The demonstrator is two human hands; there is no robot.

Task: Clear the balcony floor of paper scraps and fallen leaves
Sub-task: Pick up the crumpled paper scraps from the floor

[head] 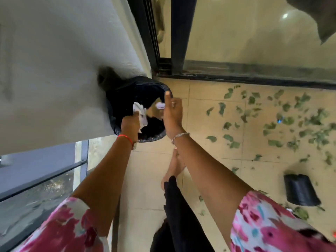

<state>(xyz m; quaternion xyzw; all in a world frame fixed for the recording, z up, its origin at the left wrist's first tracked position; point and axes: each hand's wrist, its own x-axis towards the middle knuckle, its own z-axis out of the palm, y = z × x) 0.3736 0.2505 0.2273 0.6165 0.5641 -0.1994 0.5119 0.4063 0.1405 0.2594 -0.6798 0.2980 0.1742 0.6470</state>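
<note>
A bin lined with a black bag [127, 95] stands against the white wall in the balcony corner. My left hand [130, 125] is over its near rim, shut on white paper scraps [141, 113] and pinching the bag's edge. My right hand [171, 113] grips the bag's right rim, fingers curled over it. More white paper [160, 106] lies inside the bin. Several green fallen leaves [283, 120] are scattered over the beige tiles to the right.
A black roll of bags [300, 190] lies on the tiles at the lower right. A dark-framed sliding glass door [254, 73] runs along the far side. A railing [45, 175] borders the left. My bare foot [174, 166] stands below the bin.
</note>
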